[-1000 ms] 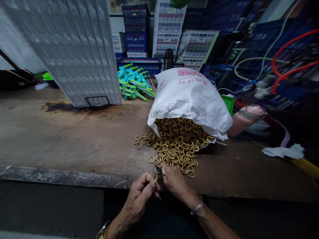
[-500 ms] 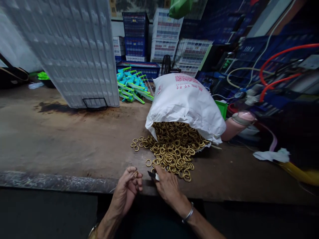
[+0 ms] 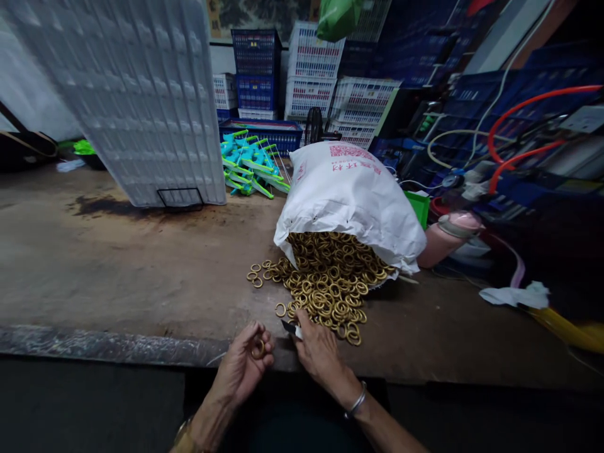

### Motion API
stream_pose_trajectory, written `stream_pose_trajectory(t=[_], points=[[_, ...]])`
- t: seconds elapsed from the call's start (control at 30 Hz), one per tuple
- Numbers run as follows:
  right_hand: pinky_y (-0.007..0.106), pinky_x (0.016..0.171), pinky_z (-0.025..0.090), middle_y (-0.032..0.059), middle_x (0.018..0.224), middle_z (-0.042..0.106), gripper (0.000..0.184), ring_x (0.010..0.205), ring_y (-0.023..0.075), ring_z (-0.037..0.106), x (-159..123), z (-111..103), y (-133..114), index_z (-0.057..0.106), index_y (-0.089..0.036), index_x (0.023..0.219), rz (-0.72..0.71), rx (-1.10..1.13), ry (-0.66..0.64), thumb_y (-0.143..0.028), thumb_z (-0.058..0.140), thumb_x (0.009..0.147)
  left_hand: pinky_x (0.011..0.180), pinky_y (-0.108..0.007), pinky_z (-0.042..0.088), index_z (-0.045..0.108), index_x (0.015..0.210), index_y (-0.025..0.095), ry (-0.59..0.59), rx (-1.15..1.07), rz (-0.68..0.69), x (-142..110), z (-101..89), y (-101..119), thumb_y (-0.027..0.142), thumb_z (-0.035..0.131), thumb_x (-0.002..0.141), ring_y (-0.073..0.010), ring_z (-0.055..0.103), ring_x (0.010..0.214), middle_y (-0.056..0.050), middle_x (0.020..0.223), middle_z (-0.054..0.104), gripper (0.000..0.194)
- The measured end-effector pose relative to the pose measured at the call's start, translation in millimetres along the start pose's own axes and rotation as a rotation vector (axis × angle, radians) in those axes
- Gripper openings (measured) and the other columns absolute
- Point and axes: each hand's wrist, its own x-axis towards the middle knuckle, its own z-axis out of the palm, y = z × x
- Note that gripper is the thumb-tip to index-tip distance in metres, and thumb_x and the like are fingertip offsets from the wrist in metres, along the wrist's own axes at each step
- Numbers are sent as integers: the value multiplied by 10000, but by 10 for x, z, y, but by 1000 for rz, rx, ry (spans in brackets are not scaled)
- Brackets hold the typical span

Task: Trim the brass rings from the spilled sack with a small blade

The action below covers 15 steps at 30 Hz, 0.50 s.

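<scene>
A gold-coloured ring is pinched in the fingers of my left hand, just over the table's front edge. My right hand is closed around a small knife; its dark blade points left, and a bit of white shows at the grip. Most of the handle is hidden in the palm. Right beyond the right hand lies a pile of gold-coloured rings, spilling from the mouth of a white woven sack. A few rings lie apart at the pile's left side.
A tall translucent ribbed panel stack stands on the wooden table at left. Turquoise and green plastic pieces lie behind. A pink bottle stands right of the sack. Crates are piled at the back.
My left hand has turned and shifted slightly right and down, so the ring in it now shows more fully. The right hand has stayed nearly in place with the knife.
</scene>
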Motion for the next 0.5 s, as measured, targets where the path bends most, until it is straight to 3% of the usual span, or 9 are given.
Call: stream_pose_trajectory(t=[0.27, 0.5], points=[[248, 554, 258, 35, 743, 622, 211, 665, 176, 571, 72, -51, 16, 473, -180, 969, -33, 70, 37, -149, 465, 760, 453, -183, 413, 529, 860, 151, -16, 278, 62, -1, 49, -43, 220, 621, 712, -92, 530, 572, 14, 650, 544, 187], [208, 567, 312, -17, 699, 547, 68, 606, 122, 503, 69, -90, 101, 458, -210, 850, -109, 465, 70, -187, 418, 800, 330, -155, 324, 492, 973, 166, 52, 727, 168, 77, 96, -186, 430, 587, 707, -60, 411, 403, 65, 561, 485, 386]])
